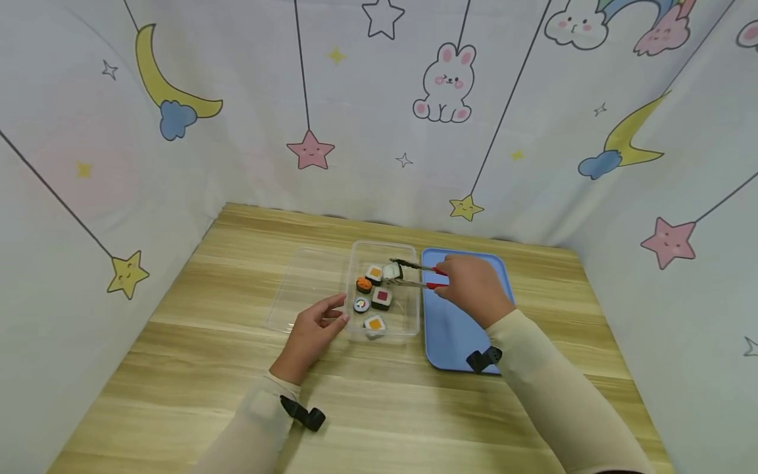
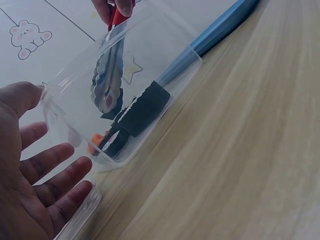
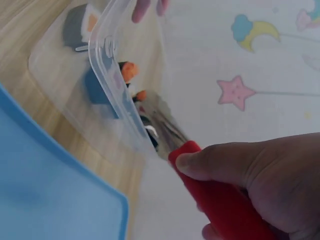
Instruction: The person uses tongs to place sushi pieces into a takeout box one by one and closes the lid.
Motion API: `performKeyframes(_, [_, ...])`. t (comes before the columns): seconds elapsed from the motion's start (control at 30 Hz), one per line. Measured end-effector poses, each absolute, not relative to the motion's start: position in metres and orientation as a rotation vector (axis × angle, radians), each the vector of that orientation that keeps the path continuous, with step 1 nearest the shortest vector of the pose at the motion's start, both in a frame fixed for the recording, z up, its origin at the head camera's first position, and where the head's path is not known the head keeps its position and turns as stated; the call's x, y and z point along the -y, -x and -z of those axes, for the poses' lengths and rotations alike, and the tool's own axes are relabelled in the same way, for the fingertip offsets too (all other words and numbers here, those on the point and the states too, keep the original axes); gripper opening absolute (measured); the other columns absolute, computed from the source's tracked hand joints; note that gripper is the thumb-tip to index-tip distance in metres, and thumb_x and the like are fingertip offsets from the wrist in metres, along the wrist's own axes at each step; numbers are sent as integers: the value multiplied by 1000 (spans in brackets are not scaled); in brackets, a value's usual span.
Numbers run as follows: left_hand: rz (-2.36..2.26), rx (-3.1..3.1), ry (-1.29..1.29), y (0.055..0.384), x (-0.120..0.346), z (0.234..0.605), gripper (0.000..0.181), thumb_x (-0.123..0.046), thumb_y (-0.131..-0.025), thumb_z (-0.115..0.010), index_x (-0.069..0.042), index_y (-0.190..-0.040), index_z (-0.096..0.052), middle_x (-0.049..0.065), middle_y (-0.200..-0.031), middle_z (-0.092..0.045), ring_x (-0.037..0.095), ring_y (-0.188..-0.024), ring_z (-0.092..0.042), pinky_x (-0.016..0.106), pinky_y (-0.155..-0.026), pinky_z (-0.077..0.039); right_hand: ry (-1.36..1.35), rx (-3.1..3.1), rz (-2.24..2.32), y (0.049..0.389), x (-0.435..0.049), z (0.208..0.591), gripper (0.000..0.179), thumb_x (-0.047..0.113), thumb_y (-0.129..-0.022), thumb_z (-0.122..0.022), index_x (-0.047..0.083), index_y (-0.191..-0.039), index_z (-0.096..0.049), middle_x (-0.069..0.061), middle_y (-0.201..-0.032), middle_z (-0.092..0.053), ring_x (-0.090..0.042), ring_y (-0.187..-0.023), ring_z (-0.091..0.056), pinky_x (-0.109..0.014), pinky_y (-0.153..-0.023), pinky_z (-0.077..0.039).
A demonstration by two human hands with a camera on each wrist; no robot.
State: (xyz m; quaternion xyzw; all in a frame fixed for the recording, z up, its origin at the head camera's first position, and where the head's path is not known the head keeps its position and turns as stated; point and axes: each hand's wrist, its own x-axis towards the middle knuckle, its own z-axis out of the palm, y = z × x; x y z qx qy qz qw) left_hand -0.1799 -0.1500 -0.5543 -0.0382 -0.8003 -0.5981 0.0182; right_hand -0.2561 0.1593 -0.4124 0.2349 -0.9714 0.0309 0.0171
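Note:
My right hand (image 1: 474, 286) grips the red handles of metal tongs (image 3: 212, 200), their tips inside a clear plastic box (image 1: 386, 245). Between the tips is a white sushi piece (image 1: 391, 271) with a dark wrap, at the back of the box. Around it in the box lie several more pieces: an orange-topped one (image 1: 364, 284), one with a dark red centre (image 1: 381, 297), a small round roll (image 1: 361, 305) and one with an orange square (image 1: 375, 324). My left hand (image 1: 314, 334) is at the box's left side, thumb at the rim and fingers loosely spread in the left wrist view.
A blue tray (image 1: 453, 329) lies right of the box, under my right hand and forearm. Flat on the wooden table (image 1: 237, 368) to the left is a clear plastic lid (image 1: 302, 283). A patterned white curtain (image 1: 367, 178) hangs close behind the table.

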Motion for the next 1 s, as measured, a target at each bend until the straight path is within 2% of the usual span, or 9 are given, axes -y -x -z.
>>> performKeyframes(0.13, [1856, 2483, 122, 180, 151, 555, 48, -20, -99, -73, -10, -144, -62, 9, -141, -64, 23, -112, -69, 40, -92, -57, -734, 3029, -24, 257, -151, 408, 21, 27, -82, -89, 15, -98, -80, 3, -88, -70, -17, -77, -67, -36, -66, -57])
performKeyframes(0.3, [1864, 2479, 122, 180, 151, 556, 48, -22, -99, -74, -11, -144, -63, 8, -141, -65, 23, -112, -69, 40, -92, -57, -796, 3032, 89, 262, -141, 402, 15, 22, -81, -89, 16, -81, -75, 5, -72, -64, -14, -63, -57, -32, -56, -50])
performKeyframes(0.43, [1874, 2473, 127, 180, 151, 556, 47, -21, -99, -74, -11, -143, -63, 7, -141, -65, 22, -112, -69, 42, -93, -57, -823, 3034, 156, 266, -135, 399, 23, 18, -81, -87, 18, -69, -68, 5, -60, -57, -14, -57, -51, -31, -51, -42])
performKeyframes(0.53, [1881, 2471, 126, 180, 151, 556, 46, -20, -99, -74, -12, -143, -64, 7, -141, -65, 23, -112, -69, 43, -93, -57, -817, 3050, 176, 269, -134, 399, 25, 21, -81, -88, 18, -67, -68, 5, -60, -57, -14, -57, -52, -31, -52, -42])
performKeyframes(0.63, [1889, 2470, 124, 180, 150, 557, 46, -20, -99, -74, -13, -143, -64, 6, -140, -65, 22, -112, -69, 44, -93, -57, -796, 3062, 160, 270, -138, 402, 21, 25, -81, -90, 18, -72, -71, 5, -67, -62, -14, -61, -56, -32, -54, -47])
performKeyframes(0.77, [1889, 2467, 123, 180, 150, 557, 46, -22, -99, -74, -13, -143, -64, 7, -140, -66, 22, -112, -69, 44, -93, -57, -755, 3069, 35, 269, -151, 405, 21, 31, -80, -91, 17, -88, -77, 4, -82, -68, -16, -73, -62, -36, -64, -54])
performKeyframes(0.87, [1892, 2464, 126, 180, 150, 556, 46, -23, -99, -74, -12, -143, -64, 8, -140, -66, 22, -112, -69, 45, -93, -57, -685, 3071, -186, 263, -168, 407, 34, 35, -82, -90, 16, -108, -79, 1, -95, -70, -20, -83, -65, -40, -70, -57])
performKeyframes(1.0, [1887, 2467, 126, 179, 151, 555, 46, -21, -99, -74, -11, -143, -64, 9, -140, -65, 23, -112, -69, 45, -94, -57, -494, 3004, -573, 253, -201, 416, 52, 39, -87, -85, 14, -131, -73, -7, -114, -72, -28, -95, -66, -47, -77, -58])
